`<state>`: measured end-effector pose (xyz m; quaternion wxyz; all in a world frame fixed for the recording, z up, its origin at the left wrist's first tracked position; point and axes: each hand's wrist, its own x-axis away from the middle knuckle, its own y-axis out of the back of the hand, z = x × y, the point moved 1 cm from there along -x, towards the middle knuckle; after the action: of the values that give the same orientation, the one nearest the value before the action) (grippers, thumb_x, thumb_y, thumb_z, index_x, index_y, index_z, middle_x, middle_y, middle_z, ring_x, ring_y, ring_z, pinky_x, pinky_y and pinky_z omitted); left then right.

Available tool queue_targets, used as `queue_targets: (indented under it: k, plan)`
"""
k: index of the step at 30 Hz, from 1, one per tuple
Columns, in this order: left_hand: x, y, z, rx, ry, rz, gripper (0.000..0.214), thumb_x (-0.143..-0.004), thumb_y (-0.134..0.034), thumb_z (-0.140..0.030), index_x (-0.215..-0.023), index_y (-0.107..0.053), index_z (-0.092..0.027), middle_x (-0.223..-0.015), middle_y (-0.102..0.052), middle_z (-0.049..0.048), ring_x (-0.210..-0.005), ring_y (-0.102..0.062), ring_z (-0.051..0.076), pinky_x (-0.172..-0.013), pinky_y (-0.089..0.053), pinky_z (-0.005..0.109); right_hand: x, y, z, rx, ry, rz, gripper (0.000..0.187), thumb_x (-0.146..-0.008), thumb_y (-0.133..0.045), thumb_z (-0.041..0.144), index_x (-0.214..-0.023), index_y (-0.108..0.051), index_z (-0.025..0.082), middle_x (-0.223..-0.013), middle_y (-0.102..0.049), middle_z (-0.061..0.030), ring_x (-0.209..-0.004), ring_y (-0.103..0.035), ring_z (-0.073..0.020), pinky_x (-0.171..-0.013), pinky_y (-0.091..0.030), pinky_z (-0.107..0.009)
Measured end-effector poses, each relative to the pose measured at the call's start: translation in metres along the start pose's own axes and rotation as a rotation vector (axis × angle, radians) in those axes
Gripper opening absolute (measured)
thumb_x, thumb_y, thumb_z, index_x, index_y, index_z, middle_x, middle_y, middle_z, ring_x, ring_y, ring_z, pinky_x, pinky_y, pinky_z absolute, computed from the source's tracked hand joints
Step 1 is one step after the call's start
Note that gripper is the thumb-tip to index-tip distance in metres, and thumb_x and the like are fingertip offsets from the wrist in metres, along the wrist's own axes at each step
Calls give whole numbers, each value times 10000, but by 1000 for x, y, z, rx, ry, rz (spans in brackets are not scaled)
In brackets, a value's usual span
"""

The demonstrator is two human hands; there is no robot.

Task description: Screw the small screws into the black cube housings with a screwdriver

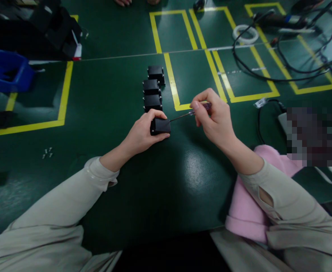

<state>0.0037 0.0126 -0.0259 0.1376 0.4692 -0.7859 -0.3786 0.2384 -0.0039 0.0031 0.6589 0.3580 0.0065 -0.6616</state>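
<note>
My left hand (142, 132) is closed around a small black box (160, 126) resting on the dark green table (106, 94). My right hand (212, 117) pinches a thin screwdriver (192, 112) with a purple handle. Its metal tip touches the right upper edge of the box. Behind the held box, three more black boxes (152, 87) stand in a row running away from me.
Several small screws (47, 152) lie at the left. A blue bin (7, 71) and dark gear sit at the far left. Black cables (285, 56) and a white tape ring (245, 34) lie at the far right. A pink cloth (248, 211) lies under my right forearm. Another person's fingers (123, 2) show at the top edge.
</note>
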Motion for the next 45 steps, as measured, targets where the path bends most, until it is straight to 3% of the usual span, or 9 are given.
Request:
queue_targets:
  k: [7, 13, 19, 24, 31, 37, 45]
  plan:
    - [0, 0, 0, 4, -1, -6, 438, -815, -746, -358, -1182, -560, -209, -1166, -644, 35, -1065, -623, 230, -954, -485, 356, 0, -1, -3, -34, 23, -7, 330, -1032, -452, 518, -1057, -603, 226, -809, -600, 3, -675, -579, -115, -627, -494, -283]
    - [0, 0, 0, 9, -7, -8, 425, -818, -742, -351, -1175, -559, -209, -1170, -646, 35, -1070, -624, 232, -953, -484, 359, 0, 0, -1, -4, 14, 0, 309, -1033, -471, 491, -945, -599, 224, -755, -575, 20, -633, -559, -101, -621, -482, -274]
    - [0, -1, 1, 11, -15, -13, 434, -815, -752, -351, -1176, -559, -208, -1173, -647, 34, -1072, -625, 229, -948, -484, 355, 0, -1, -2, -21, 24, -7, 304, -1031, -463, 500, -1045, -593, 226, -789, -583, 14, -658, -572, -113, -627, -496, -282]
    - [0, -1, 0, 5, 10, -5, 433, -810, -750, -343, -1177, -559, -213, -1157, -645, 32, -1060, -625, 229, -965, -488, 365, 0, -1, -1, -5, 3, 4, 315, -1032, -464, 501, -953, -598, 227, -720, -555, 30, -600, -531, -100, -602, -473, -273]
    - [0, 0, 0, -12, 20, -6, 438, -799, -754, -331, -1174, -559, -214, -1155, -645, 31, -1055, -625, 232, -946, -488, 363, 0, 0, -1, -20, 13, -5, 271, -1037, -455, 475, -1026, -575, 233, -770, -583, 23, -630, -545, -108, -626, -485, -288]
    - [0, 0, 0, 2, 10, -1, 435, -808, -745, -347, -1176, -559, -210, -1167, -650, 37, -1067, -624, 234, -948, -485, 364, 1, 0, 1, 3, -8, -2, 316, -1032, -461, 503, -929, -584, 231, -716, -560, 34, -588, -519, -96, -600, -463, -272]
    - [0, 1, -2, 16, 22, 2, 442, -805, -741, -368, -1175, -555, -212, -1163, -653, 40, -1074, -625, 243, -971, -486, 381, 0, -1, 0, -18, -23, -3, 356, -1021, -455, 552, -1037, -620, 236, -756, -569, 13, -648, -558, -121, -608, -489, -286]
